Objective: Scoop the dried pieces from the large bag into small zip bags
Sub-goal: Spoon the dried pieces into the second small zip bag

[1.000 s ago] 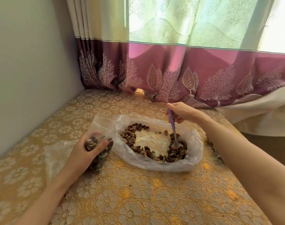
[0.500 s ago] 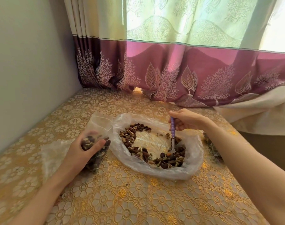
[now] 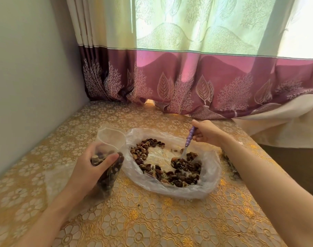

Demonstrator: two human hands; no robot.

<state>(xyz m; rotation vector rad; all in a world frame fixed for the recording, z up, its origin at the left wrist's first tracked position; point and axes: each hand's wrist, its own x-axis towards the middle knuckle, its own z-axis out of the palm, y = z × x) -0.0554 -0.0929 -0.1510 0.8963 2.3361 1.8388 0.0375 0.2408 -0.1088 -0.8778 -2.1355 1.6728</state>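
The left hand (image 3: 88, 172) curls around a small clear zip bag (image 3: 109, 157), already well filled with dark dried pieces, holding it upright with its mouth open just beside the large bag. The right hand (image 3: 206, 133) grips the purple beaded handle of a metal spoon (image 3: 187, 145), whose bowl is dug into the heap of brown dried pieces (image 3: 180, 171) lying in the large crumpled clear plastic bag (image 3: 208, 175), spread open near the middle of the gold floral tablecloth (image 3: 152, 220). Both bags look thin, limp and slippery, so the small one is best held around its filled body, as here; the pieces seem light and loose, likely to roll off a tilted spoon.
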